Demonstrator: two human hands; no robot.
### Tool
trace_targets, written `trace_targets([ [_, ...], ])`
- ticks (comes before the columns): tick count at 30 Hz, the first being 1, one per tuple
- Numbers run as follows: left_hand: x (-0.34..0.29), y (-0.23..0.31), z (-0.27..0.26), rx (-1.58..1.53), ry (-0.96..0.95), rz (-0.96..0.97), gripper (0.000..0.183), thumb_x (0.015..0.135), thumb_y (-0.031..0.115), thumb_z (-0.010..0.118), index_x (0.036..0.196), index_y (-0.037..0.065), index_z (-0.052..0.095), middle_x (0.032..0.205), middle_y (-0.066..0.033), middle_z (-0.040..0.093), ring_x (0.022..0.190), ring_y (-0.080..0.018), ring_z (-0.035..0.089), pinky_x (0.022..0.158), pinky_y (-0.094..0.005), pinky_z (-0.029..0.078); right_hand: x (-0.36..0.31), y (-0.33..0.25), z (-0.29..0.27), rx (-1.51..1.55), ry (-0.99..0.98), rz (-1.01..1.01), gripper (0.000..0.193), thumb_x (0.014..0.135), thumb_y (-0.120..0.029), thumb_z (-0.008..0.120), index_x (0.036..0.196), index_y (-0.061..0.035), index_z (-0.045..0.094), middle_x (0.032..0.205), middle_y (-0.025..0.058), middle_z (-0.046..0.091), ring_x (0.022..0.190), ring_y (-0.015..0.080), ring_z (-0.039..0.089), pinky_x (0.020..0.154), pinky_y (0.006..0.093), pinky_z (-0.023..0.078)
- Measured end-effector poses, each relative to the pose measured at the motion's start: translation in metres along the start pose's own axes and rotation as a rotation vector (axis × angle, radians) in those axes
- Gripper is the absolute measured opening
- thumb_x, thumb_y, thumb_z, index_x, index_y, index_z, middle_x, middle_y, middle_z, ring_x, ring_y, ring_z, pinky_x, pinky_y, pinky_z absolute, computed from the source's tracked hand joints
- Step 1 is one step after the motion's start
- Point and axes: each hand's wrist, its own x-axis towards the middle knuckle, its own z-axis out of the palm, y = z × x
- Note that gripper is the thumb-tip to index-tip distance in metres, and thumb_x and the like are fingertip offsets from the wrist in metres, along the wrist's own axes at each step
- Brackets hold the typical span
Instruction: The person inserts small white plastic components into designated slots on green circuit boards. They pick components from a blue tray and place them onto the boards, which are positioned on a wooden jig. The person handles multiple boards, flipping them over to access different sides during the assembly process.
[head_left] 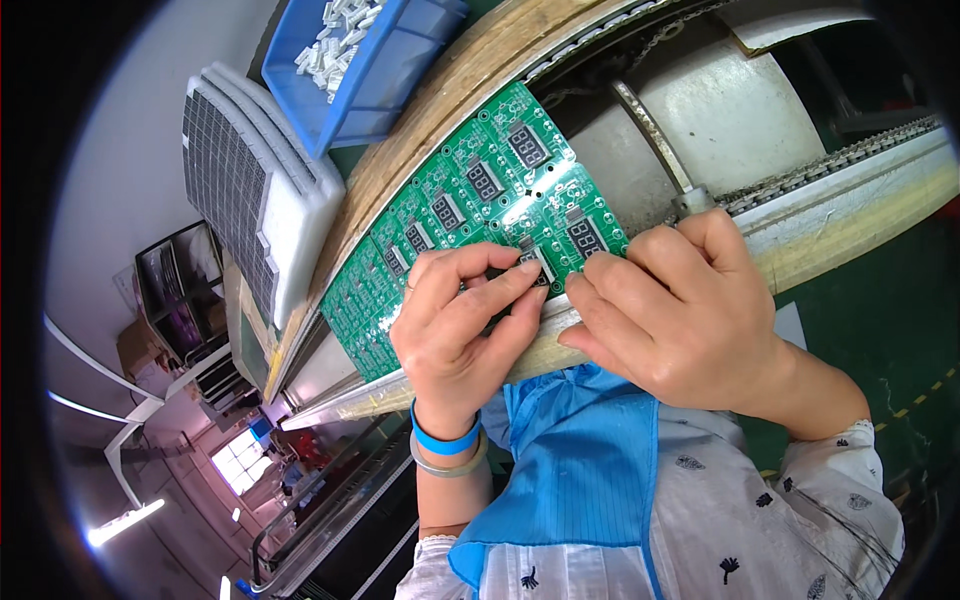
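Note:
A green circuit board panel (500,225) lies in front of me, fitted with a row of black digit displays (528,146). My left hand (450,325) is closed, its thumb and index fingertips at a digit display (543,262) near the panel's close edge. That display is partly covered by the fingers. Just to the right, my right hand (680,310) is closed, with curled fingers at the panel's near edge, beside another digit display (585,238). What its fingertips hold, if anything, is hidden.
A blue bin (365,110) of small white parts (335,50) stands beyond the wooden rail (440,85). Stacked white foam trays (300,220) with a dark grid stand at the left. A chain conveyor (830,165) and a metal rod (650,130) lie to the right.

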Motion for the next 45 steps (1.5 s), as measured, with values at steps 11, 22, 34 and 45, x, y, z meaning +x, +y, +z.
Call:
trace_targets([
  [11,-0.001,0.002,0.002,0.018,0.018,-0.002,0.027,0.066,-0.001,0.087,0.091,0.004,0.079,0.094,-0.0071,0.072,0.077,-0.0184,0.062,0.067,-0.0298,0.049,-0.001,0.002,-0.001,-0.014,-0.001,-0.021,0.031,0.077,-0.034,0.075,0.093,-0.0077,0.075,0.101,0.0004,0.064,0.08,0.0178,0.054,0.071,0.0355,0.038],
  [22,0.002,0.001,-0.002,0.038,-0.023,0.019,0.026,0.066,0.0,0.087,0.091,0.004,0.079,0.093,-0.0074,0.072,0.078,-0.0189,0.062,0.067,-0.0301,0.047,0.0,0.003,-0.004,-0.018,-0.035,-0.031,0.031,0.078,-0.035,0.075,0.093,-0.0074,0.075,0.101,0.0007,0.065,0.079,0.0174,0.054,0.071,0.0352,0.039],
  [34,-0.001,0.002,-0.002,-0.017,-0.014,-0.032,0.026,0.067,0.001,0.088,0.09,0.003,0.078,0.095,-0.0096,0.073,0.081,-0.0214,0.065,0.07,-0.0326,0.049,0.001,0.002,-0.004,-0.008,-0.019,-0.017,0.032,0.077,-0.035,0.075,0.095,-0.0085,0.075,0.1,-0.0006,0.065,0.08,0.0176,0.055,0.072,0.0351,0.04],
  [45,-0.028,0.004,-0.02,0.129,0.031,0.038,0.021,0.076,0.013,0.083,0.096,0.006,0.077,0.105,-0.0066,0.074,0.087,-0.0246,0.06,0.077,-0.0359,0.046,0.024,0.003,-0.019,0.208,-0.045,-0.037,0.027,0.07,-0.007,0.08,0.096,-0.0073,0.074,0.099,0.0045,0.07,0.087,0.0244,0.06,0.074,0.0377,0.043],
])
